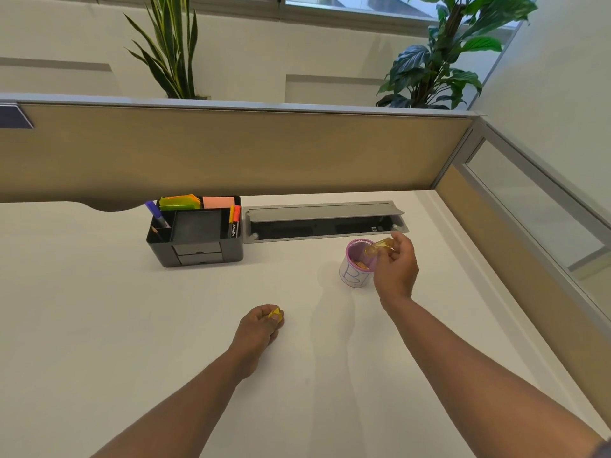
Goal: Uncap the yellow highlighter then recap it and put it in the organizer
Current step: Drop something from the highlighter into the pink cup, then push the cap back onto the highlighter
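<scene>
The highlighter [377,247] is in the right hand [396,269], its fingers [395,251] pinched around it, over the rim of a small round cup [355,269]. Its long axis lies nearly level, running from the hand at upper right down and left over the cup's mouth; motion blur hides which end is the tip. The yellow cap [275,314] is off and sits pinched in the fingers of the left hand [261,325], which rests on the white counter [132,325] well apart from the right hand.

The cup has a purple rim and a blue drawn mark on its white side that I cannot read; something yellow lies inside it.

The black organizer [198,236] stands farther left near the back of the counter. It holds a purple pen [155,213], a pencil, green, yellow and pink sticky notes [195,202], and markers [234,223] in its right-hand slot, one printed "camlin". Just beside the organizer on its right is an open grey cable tray [324,221] set into the counter.
</scene>
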The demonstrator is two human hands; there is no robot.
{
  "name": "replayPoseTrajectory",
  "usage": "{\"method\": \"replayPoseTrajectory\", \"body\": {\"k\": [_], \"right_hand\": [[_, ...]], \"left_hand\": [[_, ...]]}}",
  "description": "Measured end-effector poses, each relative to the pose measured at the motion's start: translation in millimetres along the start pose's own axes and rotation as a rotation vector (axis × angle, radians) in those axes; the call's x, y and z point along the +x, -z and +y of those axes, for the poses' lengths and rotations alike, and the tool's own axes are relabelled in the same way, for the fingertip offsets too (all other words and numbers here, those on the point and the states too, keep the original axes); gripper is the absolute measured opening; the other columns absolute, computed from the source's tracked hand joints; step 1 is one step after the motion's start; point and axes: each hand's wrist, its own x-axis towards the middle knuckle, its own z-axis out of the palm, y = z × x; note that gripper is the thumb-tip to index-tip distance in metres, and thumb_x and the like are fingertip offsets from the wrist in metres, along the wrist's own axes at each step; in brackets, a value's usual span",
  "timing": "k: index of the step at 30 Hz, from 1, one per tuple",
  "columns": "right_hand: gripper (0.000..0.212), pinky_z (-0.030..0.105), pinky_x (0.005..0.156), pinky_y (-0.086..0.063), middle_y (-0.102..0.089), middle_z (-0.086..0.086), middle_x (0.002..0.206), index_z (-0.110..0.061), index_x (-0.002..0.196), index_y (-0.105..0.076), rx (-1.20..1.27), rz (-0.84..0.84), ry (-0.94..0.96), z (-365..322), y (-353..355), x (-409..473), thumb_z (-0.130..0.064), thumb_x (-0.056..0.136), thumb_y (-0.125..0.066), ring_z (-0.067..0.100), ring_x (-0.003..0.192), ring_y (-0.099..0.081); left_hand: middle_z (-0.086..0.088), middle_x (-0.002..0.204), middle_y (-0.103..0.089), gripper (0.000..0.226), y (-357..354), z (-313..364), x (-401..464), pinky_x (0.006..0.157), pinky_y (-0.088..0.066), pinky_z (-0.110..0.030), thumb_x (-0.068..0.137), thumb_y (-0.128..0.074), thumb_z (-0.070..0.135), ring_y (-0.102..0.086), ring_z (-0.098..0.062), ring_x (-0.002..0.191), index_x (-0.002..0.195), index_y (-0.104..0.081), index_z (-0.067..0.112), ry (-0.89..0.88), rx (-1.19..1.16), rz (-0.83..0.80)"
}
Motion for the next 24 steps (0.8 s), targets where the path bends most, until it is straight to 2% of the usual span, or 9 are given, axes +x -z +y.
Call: {"method": "replayPoseTrajectory", "body": {"k": [3, 6, 9, 14, 19, 24], "right_hand": [[0.034, 0.014, 0.071, -0.050, -0.064, -0.007, 0.113, -0.028, 0.122, -0.060, 0.136, 0.017, -0.087, -7, 3, -17, -0.007, 0.095, -0.066, 0.015, 0.103, -0.063], [0.027, 0.020, 0.075, -0.053, -0.068, -0.006, 0.101, -0.026, 0.108, -0.063, 0.291, -0.054, -0.172, -10, 0, -45, -0.005, 0.092, -0.069, 0.017, 0.097, -0.067], [0.024, 0.021, 0.077, -0.052, -0.069, 0.002, 0.104, -0.023, 0.106, -0.065, 0.366, -0.228, -0.223, -5, -9, -80, -0.005, 0.092, -0.071, 0.016, 0.092, -0.066], [0.028, 0.042, 0.094, -0.058, -0.070, 0.016, 0.114, -0.019, 0.113, -0.066, 0.444, -0.499, -0.376, 4, -27, -125, -0.005, 0.090, -0.074, 0.027, 0.100, -0.068], [0.028, 0.033, 0.085, -0.059, -0.074, 0.016, 0.112, -0.019, 0.112, -0.072, 0.531, -0.663, -0.436, -2, -41, -150, 0.000, 0.090, -0.071, 0.026, 0.102, -0.070], [0.027, 0.031, 0.084, -0.059, -0.074, 0.016, 0.113, -0.015, 0.113, -0.072, 0.523, -0.729, -0.444, -9, -45, -158, 0.001, 0.091, -0.070, 0.028, 0.103, -0.071]], "left_hand": [[-0.009, 0.111, -0.075, 0.012, 2, 2, -6, 0.087, -0.055, -0.029, 0.098, -0.065, 0.015, -0.069, -0.020, 0.099, 0.109, -0.068, 0.014, 0.006, -0.012, 0.005], [-0.011, 0.109, -0.077, 0.017, 8, 6, -15, 0.081, -0.057, -0.028, 0.094, -0.071, 0.013, -0.073, -0.020, 0.095, 0.110, -0.068, 0.010, -0.004, -0.079, 0.016], [-0.011, 0.105, -0.078, 0.020, 15, 13, -27, 0.081, -0.057, -0.029, 0.090, -0.075, 0.012, -0.075, -0.022, 0.097, 0.109, -0.071, 0.008, -0.055, -0.123, 0.015], [-0.010, 0.103, -0.081, 0.023, 34, 21, -45, 0.079, -0.060, -0.025, 0.087, -0.077, 0.006, -0.077, -0.024, 0.097, 0.110, -0.074, 0.009, -0.139, -0.209, 0.008], [-0.010, 0.103, -0.081, 0.023, 49, 22, -59, 0.078, -0.061, -0.023, 0.089, -0.073, 0.004, -0.077, -0.024, 0.095, 0.111, -0.075, 0.010, -0.182, -0.262, 0.043], [-0.009, 0.103, -0.081, 0.020, 52, 28, -65, 0.081, -0.061, -0.025, 0.093, -0.068, 0.003, -0.077, -0.023, 0.097, 0.109, -0.075, 0.012, -0.197, -0.260, 0.054]]}}
